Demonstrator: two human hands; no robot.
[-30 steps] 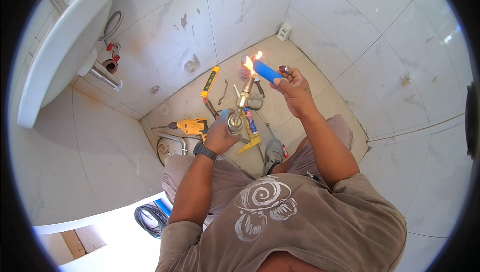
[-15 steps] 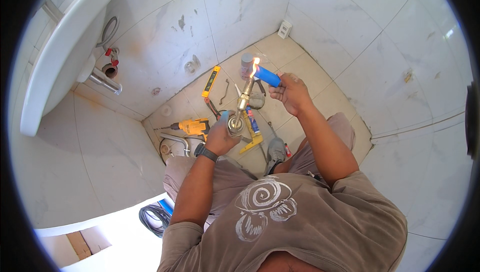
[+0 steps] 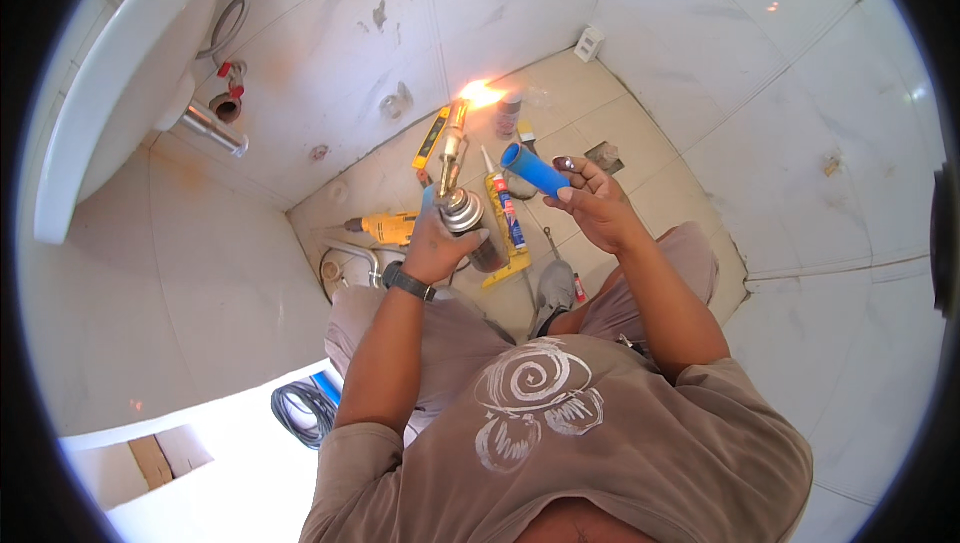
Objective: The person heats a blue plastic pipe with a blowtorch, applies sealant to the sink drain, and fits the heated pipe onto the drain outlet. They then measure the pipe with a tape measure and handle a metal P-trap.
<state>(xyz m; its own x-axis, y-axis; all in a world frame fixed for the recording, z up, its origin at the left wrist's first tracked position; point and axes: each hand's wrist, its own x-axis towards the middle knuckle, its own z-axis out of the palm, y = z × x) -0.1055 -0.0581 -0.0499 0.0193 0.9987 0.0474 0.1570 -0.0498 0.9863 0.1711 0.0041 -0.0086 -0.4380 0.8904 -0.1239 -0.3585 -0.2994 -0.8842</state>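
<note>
My left hand (image 3: 436, 246) is closed around a gas torch (image 3: 462, 211), a brass burner tube on a dark canister. A bright orange flame (image 3: 482, 94) streams from its tip toward the far wall. In my right hand (image 3: 603, 211) is a short blue plastic pipe (image 3: 535, 170), gripped at one end between thumb and fingers. Its open mouth points up and left, to the right of the burner and apart from the flame. A small dark shiny thing (image 3: 566, 164) shows at my right fingertips; I cannot make out what it is.
On the tiled floor lie a yellow spirit level (image 3: 431, 138), a yellow drill (image 3: 385, 228), a sealant cartridge (image 3: 506, 207) and a chrome bent pipe (image 3: 362, 257). A spray can (image 3: 508, 117) stands near the flame. A white basin (image 3: 130, 93) juts out at left. A square floor opening (image 3: 604, 157) lies beyond my right hand.
The flame has grown and now shoots from the torch's tip. My left hand has tipped the torch up and left. The blue pipe has moved away from the burner, its open end now showing.
</note>
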